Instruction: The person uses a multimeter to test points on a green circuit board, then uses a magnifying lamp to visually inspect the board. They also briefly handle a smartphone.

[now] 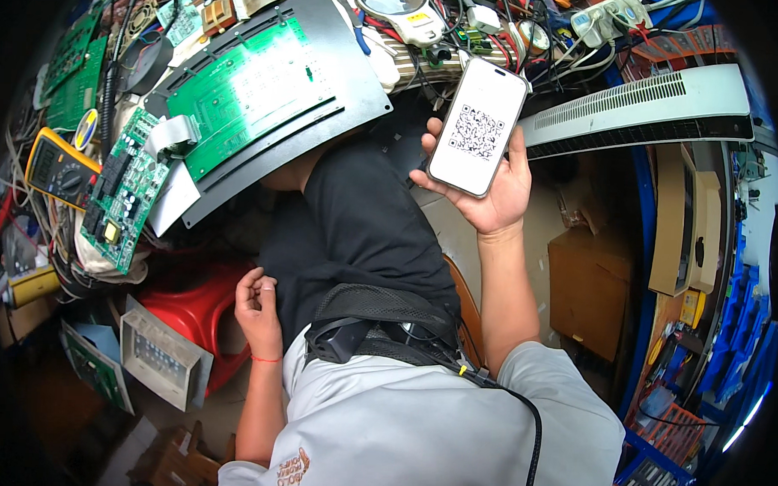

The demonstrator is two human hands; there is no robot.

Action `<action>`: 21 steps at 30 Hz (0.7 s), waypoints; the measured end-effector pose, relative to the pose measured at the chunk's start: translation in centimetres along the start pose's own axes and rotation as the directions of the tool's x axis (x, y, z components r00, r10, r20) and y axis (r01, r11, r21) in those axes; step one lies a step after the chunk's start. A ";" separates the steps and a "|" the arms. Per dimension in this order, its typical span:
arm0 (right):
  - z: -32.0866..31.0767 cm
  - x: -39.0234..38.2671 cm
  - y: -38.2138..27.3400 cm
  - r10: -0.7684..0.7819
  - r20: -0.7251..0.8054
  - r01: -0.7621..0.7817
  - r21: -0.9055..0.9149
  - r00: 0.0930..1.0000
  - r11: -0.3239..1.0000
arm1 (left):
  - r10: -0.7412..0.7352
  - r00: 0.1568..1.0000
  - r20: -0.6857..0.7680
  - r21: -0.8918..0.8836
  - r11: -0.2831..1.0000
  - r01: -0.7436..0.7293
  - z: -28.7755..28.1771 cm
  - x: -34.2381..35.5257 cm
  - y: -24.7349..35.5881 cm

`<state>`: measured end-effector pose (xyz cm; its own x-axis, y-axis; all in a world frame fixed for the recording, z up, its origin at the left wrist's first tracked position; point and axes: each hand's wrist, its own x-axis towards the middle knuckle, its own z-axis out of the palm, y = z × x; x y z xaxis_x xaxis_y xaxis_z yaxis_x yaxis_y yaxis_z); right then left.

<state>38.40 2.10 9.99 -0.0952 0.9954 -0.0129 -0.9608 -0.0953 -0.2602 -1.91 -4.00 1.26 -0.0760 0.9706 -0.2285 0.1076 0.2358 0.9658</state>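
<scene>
My right hand [496,195] is closed around a smartphone [477,130] and holds it up, screen facing me. On the white screen there is a square black code. My left hand [256,305] rests beside my thigh, its fingers curled loosely together with the thumb against them. Nothing shows in it. The nearest thing to that hand is a red plastic stool [185,309]. In front of me, a large green circuit board [248,101] sits on a dark panel [357,96] that overhangs my legs. A ribbon cable [172,136] joins it to a smaller circuit board [127,191].
A yellow multimeter [62,170] lies at the left among cables and boards. A magnifier [393,1] and a power strip [609,21] are at the back. A long white vented unit [642,106] juts out at the right, above a brown cabinet [586,293]. Blue bins [740,332] line the right.
</scene>
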 end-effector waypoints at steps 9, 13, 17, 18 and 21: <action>1.7 2.3 -1.6 -0.109 -0.036 0.085 -0.401 0.993 0.912 | 0.069 0.997 0.031 0.208 0.975 -0.074 1.2 0.4 -0.7; 2.0 3.2 -2.5 -0.230 -0.097 0.125 -0.607 0.968 0.785 | 0.071 0.997 0.035 0.246 0.966 -0.078 1.1 0.5 -0.9; 2.7 3.6 -3.2 -0.224 -0.058 0.146 -0.598 0.973 0.788 | 0.079 0.997 0.020 0.255 0.964 -0.081 1.1 0.5 -0.9; 2.9 3.7 -3.4 -0.227 -0.039 0.153 -0.628 0.973 0.763 | 0.075 0.997 0.017 0.237 0.969 -0.077 1.1 0.5 -0.9; 3.4 4.1 -3.9 -0.247 0.022 0.193 -0.692 0.969 0.696 | 0.055 0.998 0.011 0.216 0.975 -0.056 1.1 0.6 -1.0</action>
<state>40.91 6.52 14.25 0.1394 0.9875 0.0732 -0.5069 0.1346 -0.8515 -0.97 -3.60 0.00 -0.0589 0.9825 -0.1768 0.3229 0.1863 0.9279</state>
